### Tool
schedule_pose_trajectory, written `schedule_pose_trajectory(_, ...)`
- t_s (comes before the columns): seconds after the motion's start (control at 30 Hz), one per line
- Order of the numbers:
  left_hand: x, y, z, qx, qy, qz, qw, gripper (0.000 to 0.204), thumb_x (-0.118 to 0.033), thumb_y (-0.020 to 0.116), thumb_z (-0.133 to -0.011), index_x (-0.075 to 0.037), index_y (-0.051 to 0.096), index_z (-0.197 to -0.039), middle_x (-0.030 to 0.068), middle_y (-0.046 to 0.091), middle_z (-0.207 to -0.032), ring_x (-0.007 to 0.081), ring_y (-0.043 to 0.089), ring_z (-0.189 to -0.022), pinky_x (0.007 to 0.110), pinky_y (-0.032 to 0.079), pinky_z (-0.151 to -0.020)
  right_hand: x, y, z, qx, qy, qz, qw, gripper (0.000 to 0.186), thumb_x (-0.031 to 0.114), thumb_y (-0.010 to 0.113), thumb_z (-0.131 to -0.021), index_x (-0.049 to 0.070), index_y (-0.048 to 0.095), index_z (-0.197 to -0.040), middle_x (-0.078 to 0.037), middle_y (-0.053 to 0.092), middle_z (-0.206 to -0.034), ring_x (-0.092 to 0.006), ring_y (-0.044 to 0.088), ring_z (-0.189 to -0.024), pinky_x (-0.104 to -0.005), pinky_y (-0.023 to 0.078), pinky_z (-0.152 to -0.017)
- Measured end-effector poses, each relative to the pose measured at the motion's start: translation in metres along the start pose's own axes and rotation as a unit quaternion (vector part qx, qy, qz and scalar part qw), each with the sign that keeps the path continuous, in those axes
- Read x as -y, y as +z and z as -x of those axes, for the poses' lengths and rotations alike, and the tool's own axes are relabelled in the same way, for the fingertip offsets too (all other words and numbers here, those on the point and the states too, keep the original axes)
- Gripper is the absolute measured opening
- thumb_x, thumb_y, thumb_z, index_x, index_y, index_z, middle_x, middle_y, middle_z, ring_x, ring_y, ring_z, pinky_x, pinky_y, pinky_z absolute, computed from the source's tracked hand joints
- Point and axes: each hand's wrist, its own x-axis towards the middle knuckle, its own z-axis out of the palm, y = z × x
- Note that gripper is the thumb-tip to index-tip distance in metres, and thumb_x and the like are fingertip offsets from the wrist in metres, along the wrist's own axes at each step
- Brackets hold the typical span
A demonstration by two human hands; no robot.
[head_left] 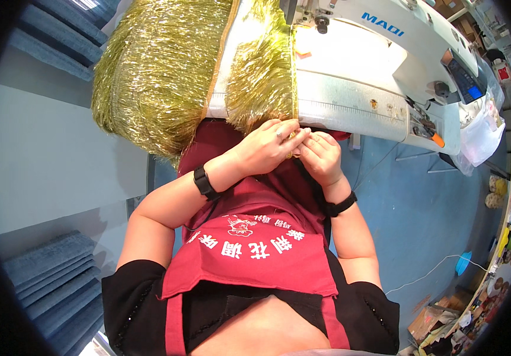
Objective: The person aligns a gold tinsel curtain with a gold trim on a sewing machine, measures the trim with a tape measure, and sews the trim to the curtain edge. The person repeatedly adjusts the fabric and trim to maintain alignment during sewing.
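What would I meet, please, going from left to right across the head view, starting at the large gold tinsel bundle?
Large gold tinsel bundle → left hand → right hand → orange handle → white plastic bag.

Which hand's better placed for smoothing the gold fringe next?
Probably the left hand: it's closer to the gold fringe, while the right hand sits farther right. Both look busy at its edge, though.
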Motion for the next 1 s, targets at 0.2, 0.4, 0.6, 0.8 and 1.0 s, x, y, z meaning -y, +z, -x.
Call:
schedule_pose_trajectory(0.2,0.006,-0.005,-0.013,-0.011,-0.036,0.015,0.999,0.053,-0.017,0.064,-0.093,-0.003,0.054,-0.143,0.0190,0.058,-0.131,0.0350,0.060,-0.116,0.044,0.048,-0.101,-0.011,0.004,-0.013,-0.015,0.000,-0.011,1.000,0.018,0.013,0.076,-0.078,0.008,0.076,-0.096,-0.007,0.075,-0.099,-0.0233,0.072,-0.097,-0.0382,0.056,-0.088)
schedule_pose_trajectory(0.4,0.018,-0.010,-0.028,-0.014,-0.065,0.005,0.998,0.061,-0.007,0.057,-0.092,0.005,0.040,-0.149,0.0248,0.056,-0.133,0.0388,0.058,-0.120,0.047,0.044,-0.103,-0.020,0.007,-0.033,-0.002,0.030,-0.009,0.999,0.017,0.009,0.075,-0.079,0.009,0.077,-0.096,-0.006,0.075,-0.105,-0.0219,0.072,-0.102,-0.0374,0.053,-0.093)
schedule_pose_trajectory(0.6,0.037,-0.020,-0.046,0.039,-0.142,0.008,0.989,0.056,-0.004,0.053,-0.090,0.001,0.038,-0.144,0.0248,0.058,-0.127,0.0377,0.065,-0.108,0.049,0.041,-0.102,-0.033,0.014,-0.057,-0.014,0.052,-0.020,0.998,0.018,0.007,0.073,-0.081,0.005,0.076,-0.099,-0.007,0.075,-0.107,-0.0234,0.071,-0.103,-0.0383,0.054,-0.091)
schedule_pose_trajectory(0.8,0.059,-0.031,-0.072,0.039,-0.138,0.000,0.990,0.038,-0.003,0.047,-0.093,-0.004,0.043,-0.131,0.0233,0.061,-0.119,0.0393,0.067,-0.102,0.048,0.043,-0.101,-0.046,0.023,-0.074,0.028,0.110,-0.011,0.994,0.018,0.007,0.072,-0.084,0.003,0.073,-0.101,-0.010,0.074,-0.109,-0.0279,0.069,-0.103,-0.0393,0.055,-0.091)
schedule_pose_trajectory(1.0,0.077,-0.042,-0.090,0.047,-0.137,-0.018,0.989,0.033,-0.004,0.044,-0.095,-0.003,0.043,-0.128,0.0271,0.062,-0.116,0.0408,0.068,-0.102,0.047,0.044,-0.100,-0.060,0.033,-0.089,-0.002,0.129,-0.039,0.991,0.015,0.005,0.072,-0.085,0.002,0.072,-0.099,-0.014,0.073,-0.108,-0.0347,0.068,-0.100,-0.0428,0.055,-0.089)
